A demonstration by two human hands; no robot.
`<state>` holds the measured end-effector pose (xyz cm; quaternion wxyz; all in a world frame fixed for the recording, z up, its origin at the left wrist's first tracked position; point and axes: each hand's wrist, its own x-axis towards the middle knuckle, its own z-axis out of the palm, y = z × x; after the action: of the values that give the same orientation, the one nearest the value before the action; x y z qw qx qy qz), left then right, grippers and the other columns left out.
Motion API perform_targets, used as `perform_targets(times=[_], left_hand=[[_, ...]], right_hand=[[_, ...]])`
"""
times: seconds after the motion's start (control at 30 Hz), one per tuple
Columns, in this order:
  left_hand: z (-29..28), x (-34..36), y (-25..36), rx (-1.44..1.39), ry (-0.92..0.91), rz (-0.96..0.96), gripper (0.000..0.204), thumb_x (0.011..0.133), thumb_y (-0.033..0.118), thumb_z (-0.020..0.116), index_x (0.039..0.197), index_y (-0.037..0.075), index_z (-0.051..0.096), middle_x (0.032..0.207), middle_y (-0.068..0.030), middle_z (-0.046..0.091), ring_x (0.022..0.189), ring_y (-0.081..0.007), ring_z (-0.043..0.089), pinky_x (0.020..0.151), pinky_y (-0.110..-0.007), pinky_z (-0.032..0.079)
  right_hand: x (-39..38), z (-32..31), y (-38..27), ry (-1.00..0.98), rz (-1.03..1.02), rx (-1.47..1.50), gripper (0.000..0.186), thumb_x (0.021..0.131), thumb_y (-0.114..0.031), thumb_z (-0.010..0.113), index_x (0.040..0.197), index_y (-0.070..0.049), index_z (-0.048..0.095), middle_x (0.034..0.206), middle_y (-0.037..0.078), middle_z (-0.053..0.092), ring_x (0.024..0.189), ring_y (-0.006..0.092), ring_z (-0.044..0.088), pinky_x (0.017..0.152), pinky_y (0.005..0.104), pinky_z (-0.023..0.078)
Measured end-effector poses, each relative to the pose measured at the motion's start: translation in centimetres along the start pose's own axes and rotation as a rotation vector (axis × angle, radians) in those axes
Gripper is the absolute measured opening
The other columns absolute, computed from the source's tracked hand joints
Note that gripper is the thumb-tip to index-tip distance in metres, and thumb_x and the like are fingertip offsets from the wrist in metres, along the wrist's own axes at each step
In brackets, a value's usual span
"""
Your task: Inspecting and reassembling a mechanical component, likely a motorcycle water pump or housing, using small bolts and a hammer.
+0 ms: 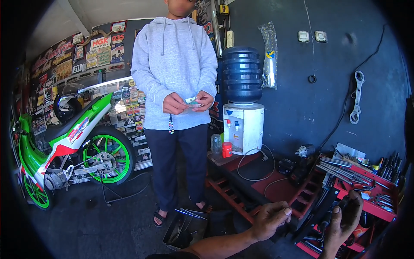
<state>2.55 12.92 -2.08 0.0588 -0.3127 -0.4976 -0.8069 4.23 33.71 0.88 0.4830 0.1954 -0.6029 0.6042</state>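
My left hand (271, 220) reaches in from the lower edge with its fingers curled and the thumb pressed against them. Anything it may pinch is too small to make out. To its right, my right hand (345, 220) is raised in front of the red tool chest (381, 210), thumb apart from the bent fingers. I see nothing plainly held in it, though the gap between thumb and fingers is dark. The chest's trays carry wrenches (381, 199), long metal rods (336, 167) and dark-handled tools (390, 168).
A person in a grey hoodie (172, 64) stands ahead, holding folded paper (192, 102). Beside them are a water dispenser (243, 125), a red jar (227, 149) and a power tool (302, 164) on a red bench (271, 181). A green motorcycle (82, 134) stands left; a tool bin (185, 228) lies below.
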Motion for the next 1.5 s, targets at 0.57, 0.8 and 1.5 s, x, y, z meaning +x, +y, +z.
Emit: perform_targets(times=[0.57, 0.8, 1.5], left_hand=[[0.4, -0.3, 0.8, 0.050, -0.025, -0.018, 0.026, 0.101, 0.026, 0.055, 0.084, 0.007, 0.062, 0.070, 0.0048, 0.053, 0.062, -0.0005, 0.042, 0.056, -0.020, 0.034], [0.3, -0.2, -0.3, 0.046, 0.004, 0.005, 0.025, 0.101, 0.025, 0.056, 0.085, 0.007, 0.062, 0.070, 0.0052, 0.052, 0.062, -0.0002, 0.042, 0.056, -0.019, 0.034], [0.5, -0.4, -0.4, 0.055, 0.002, 0.008, 0.024, 0.100, 0.026, 0.058, 0.086, 0.006, 0.062, 0.072, 0.0050, 0.053, 0.064, -0.0006, 0.044, 0.057, -0.020, 0.034]], right_hand=[[0.0, 0.6, -0.8, -0.052, 0.038, -0.007, 0.057, 0.084, -0.008, 0.069, 0.134, 0.003, 0.044, 0.131, 0.012, 0.049, 0.129, 0.0215, 0.044, 0.113, 0.0327, 0.026], [0.1, 1.1, -1.0, -0.053, 0.031, -0.048, 0.053, 0.082, -0.005, 0.068, 0.130, 0.002, 0.045, 0.123, 0.009, 0.047, 0.120, 0.0182, 0.044, 0.106, 0.0288, 0.030], [0.2, 0.4, -1.3, -0.282, 0.062, -0.056, 0.041, 0.085, 0.004, 0.073, 0.121, -0.002, 0.054, 0.114, 0.004, 0.056, 0.105, 0.0127, 0.055, 0.093, 0.0271, 0.045]])
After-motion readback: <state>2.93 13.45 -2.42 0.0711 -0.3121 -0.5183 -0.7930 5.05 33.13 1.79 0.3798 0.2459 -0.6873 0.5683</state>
